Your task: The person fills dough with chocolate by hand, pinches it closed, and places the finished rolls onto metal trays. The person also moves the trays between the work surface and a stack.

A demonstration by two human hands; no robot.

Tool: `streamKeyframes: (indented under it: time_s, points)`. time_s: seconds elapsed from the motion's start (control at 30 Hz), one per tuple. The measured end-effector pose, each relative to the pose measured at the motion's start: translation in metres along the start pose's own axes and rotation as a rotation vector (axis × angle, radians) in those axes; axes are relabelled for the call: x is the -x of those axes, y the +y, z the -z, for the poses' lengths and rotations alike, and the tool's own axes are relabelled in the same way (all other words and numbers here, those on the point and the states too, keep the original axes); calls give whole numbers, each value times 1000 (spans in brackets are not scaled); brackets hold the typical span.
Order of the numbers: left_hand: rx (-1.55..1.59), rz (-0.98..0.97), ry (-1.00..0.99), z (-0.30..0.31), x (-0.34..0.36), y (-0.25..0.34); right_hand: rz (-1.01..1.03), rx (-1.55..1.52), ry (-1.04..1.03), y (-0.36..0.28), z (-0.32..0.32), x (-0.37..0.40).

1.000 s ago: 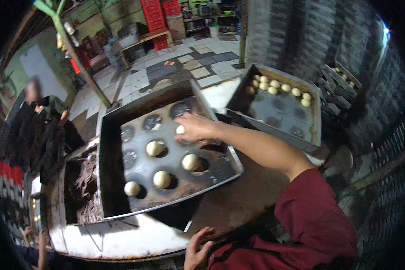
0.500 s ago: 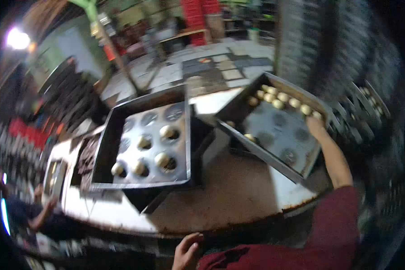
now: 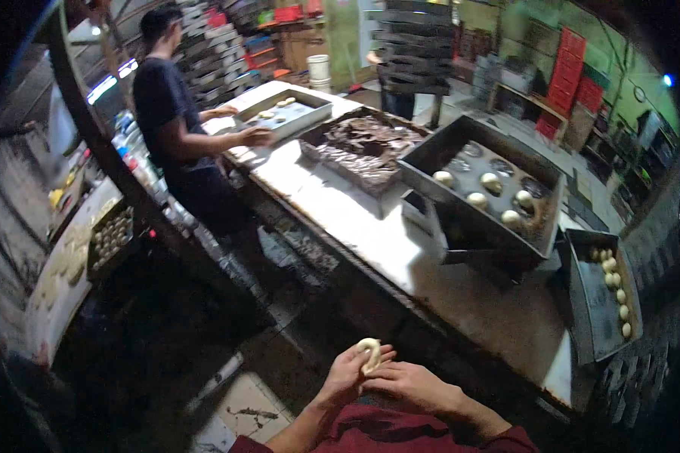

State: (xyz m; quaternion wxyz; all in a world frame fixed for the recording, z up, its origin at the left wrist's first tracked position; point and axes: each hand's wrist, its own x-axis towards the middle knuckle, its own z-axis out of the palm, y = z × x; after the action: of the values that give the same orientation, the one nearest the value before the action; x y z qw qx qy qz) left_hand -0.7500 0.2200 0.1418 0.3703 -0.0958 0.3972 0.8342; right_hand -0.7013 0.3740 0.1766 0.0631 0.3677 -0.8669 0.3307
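Low in front of my body, a pale piece of dough (image 3: 369,355), bent into a curve, sits in my left hand (image 3: 344,377). My left fingers are curled round it. My right hand (image 3: 415,386) presses against the dough's lower end, its fingers close together and partly hiding it. Beyond my hands, on the table, a deep metal tray (image 3: 476,226) has several dough balls (image 3: 491,183) spaced over round dark spots. A narrower-looking tray (image 3: 579,302) at the right has a row of dough balls (image 3: 616,279) along its far side.
A co-worker (image 3: 177,128) stands at the table's left end, hands by a tray (image 3: 302,121) with dough pieces. A box of dark brown pieces (image 3: 370,147) stands mid-table. The table edge (image 3: 400,291) runs before me. Tray stacks (image 3: 412,45) rise behind.
My right hand has left the right tray and come back to my left hand. A piece of dough is now between my hands. The view has swung left, bringing the co-worker into sight.
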Motion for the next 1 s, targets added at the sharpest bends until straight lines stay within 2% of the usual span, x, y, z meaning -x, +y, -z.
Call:
streamKeyframes:
  time_s: [0.03, 0.07, 0.1, 0.13, 0.17, 0.2, 0.23, 0.27, 0.3, 0.33, 0.37, 0.43, 0.47, 0.5, 0.53, 0.57, 0.6, 0.67, 0.7, 0.73, 0.77, 0.8, 0.87, 0.93, 0.97, 1.0]
  points:
    - [-20, -79, 92, 21, 8, 3, -104, -155, 8, -3, -11, -21]
    - [-15, -86, 104, 37, 16, 1, -215, -308, 21, -3, -21, -45]
    - [-57, -163, 130, 48, 20, -4, -79, -250, 462, 0, -36, -80]
    - [-103, -237, 151, 54, 20, -5, 15, -152, 656, 25, -58, -106]
    - [32, -258, 117, 58, 19, 3, -90, -321, 691, 59, -79, -115]
    - [167, -276, 80, 61, 17, 12, -465, -522, 764, 58, -70, -140]
    - [318, -254, -70, 71, 15, 29, -506, -368, 847, 74, -69, -160]
    - [460, -230, -219, 77, 11, 46, -462, -143, 835, 107, -70, -171]
    - [468, -242, -181, 72, 9, 60, -527, -11, 829, 141, -69, -181]
    - [462, -243, -175, 77, 0, 66, -708, 7, 888, 210, -86, -186]
    - [375, -210, -102, 82, -14, 73, -763, 151, 805, 253, -78, -193]
    - [282, -182, -27, 88, -47, 86, -850, 390, 944, 300, -48, -229]
    - [114, -164, 26, 88, -63, 93, -912, 394, 926, 317, -33, -237]
    - [-54, -148, 72, 86, -84, 104, -948, 349, 1000, 349, -35, -245]
    - [-58, -142, 78, 87, -104, 112, -994, 301, 1065, 371, -41, -251]
    - [-77, -190, 108, 89, -126, 119, -981, 101, 1171, 390, -47, -249]
    - [-97, -240, 132, 91, -148, 129, -948, 213, 1215, 389, -53, -249]
    - [-302, -390, 306, 96, -193, 147, -841, 149, 1136, 332, -43, -252]
    - [-357, -455, 302, 100, -220, 150, -719, 53, 1054, 303, -46, -256]
    - [-411, -521, 298, 90, -235, 162, -538, 108, 976, 287, -48, -265]
    - [-559, -280, 191, 84, -241, 174, -515, 57, 859, 276, -42, -274]
    - [-395, -264, -5, 86, -255, 170, -589, 33, 847, 282, -27, -287]
    - [-133, -151, -169, 71, -269, 192, -664, 81, 911, 333, 12, -313]
    - [-16, -62, -305, 64, -279, 246, -907, 320, 694, 445, 48, -341]
    - [125, -20, -314, 70, -286, 256, -1053, 220, 730, 473, 63, -351]
    - [128, 8, -329, 76, -294, 268, -1121, 299, 732, 495, 72, -359]
